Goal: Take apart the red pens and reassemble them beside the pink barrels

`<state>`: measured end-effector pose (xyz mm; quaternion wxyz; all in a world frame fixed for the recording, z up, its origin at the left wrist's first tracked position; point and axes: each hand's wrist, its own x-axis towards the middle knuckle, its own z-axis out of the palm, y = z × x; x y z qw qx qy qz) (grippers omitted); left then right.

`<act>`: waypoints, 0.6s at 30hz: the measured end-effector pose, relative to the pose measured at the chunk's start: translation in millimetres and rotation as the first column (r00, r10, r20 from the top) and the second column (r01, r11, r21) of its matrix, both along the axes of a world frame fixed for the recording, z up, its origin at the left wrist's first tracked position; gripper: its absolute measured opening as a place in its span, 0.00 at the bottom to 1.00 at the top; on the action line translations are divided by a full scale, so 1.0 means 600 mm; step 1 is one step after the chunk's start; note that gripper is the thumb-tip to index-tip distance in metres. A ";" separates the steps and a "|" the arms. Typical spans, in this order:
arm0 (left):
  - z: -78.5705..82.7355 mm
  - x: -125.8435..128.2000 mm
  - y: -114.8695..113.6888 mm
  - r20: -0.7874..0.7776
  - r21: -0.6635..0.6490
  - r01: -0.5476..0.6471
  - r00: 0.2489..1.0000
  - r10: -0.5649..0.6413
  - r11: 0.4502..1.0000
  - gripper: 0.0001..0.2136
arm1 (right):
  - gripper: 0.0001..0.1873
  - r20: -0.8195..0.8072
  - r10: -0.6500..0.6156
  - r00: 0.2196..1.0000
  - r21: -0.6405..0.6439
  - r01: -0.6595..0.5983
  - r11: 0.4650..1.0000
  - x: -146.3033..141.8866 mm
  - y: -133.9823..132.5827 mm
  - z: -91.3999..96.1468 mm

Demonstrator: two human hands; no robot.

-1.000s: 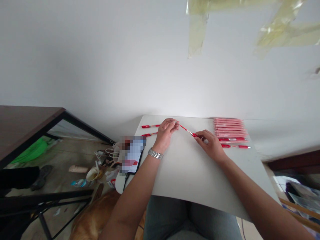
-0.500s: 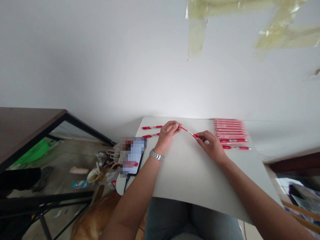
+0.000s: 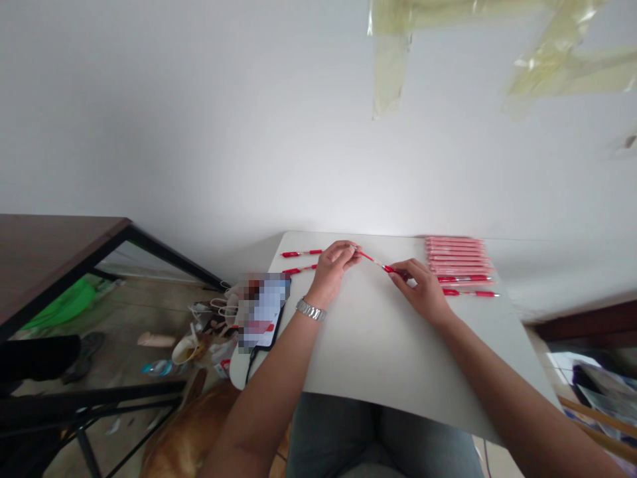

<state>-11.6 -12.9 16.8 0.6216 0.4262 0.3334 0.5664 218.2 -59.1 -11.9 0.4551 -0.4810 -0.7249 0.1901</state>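
Note:
A slim red pen (image 3: 374,259) spans my two hands above the white table, slanting down to the right. My left hand (image 3: 340,261), with a metal watch at its wrist, pinches the upper left end. Closed around the thicker red end is my right hand (image 3: 417,284). The fingers hide both ends, and I cannot tell whether the thin red middle is a separate refill. Left of my left hand lie two red pens, an upper one (image 3: 301,253) and a lower one (image 3: 298,269). One more red pen (image 3: 470,293) rests beyond my right hand, below a row of wrapped red pens (image 3: 456,255).
A phone (image 3: 271,312) with a cable lies at the left edge of the white table (image 3: 378,345). The wall stands directly behind it. A dark-framed table (image 3: 64,245) is to the left. A brown animal (image 3: 192,431) and clutter are on the floor.
Almost nothing differs. Both hands keep their grip on the pen in nearly the same place, and the whole view has shifted very slightly.

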 end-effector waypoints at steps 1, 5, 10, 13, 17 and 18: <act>0.000 0.000 0.000 -0.001 -0.002 -0.003 1.000 0.003 1.000 0.12 | 0.12 -0.002 0.003 1.000 -0.004 -0.003 1.000 0.000 0.000 0.000; 0.000 0.001 0.001 0.024 -0.010 -0.017 1.000 0.017 1.000 0.12 | 0.11 -0.004 0.013 1.000 -0.014 -0.014 1.000 0.000 0.000 -0.001; 0.000 0.000 0.005 0.065 -0.026 -0.038 0.997 0.040 0.999 0.13 | 0.12 0.004 0.011 1.000 -0.007 -0.011 1.000 0.000 -0.001 -0.004; 0.000 -0.001 0.007 0.083 -0.037 -0.049 0.995 0.052 0.998 0.13 | 0.13 0.011 0.004 1.000 -0.009 -0.004 1.000 0.001 0.000 -0.004; 0.000 -0.003 0.010 0.110 -0.042 -0.066 0.991 0.070 0.997 0.13 | 0.12 0.008 0.011 1.000 -0.001 -0.011 1.000 0.002 0.001 -0.003; 0.000 -0.005 0.011 0.111 -0.037 -0.086 0.990 0.090 0.996 0.12 | 0.12 0.006 0.010 1.000 0.002 -0.010 1.000 0.001 0.001 -0.003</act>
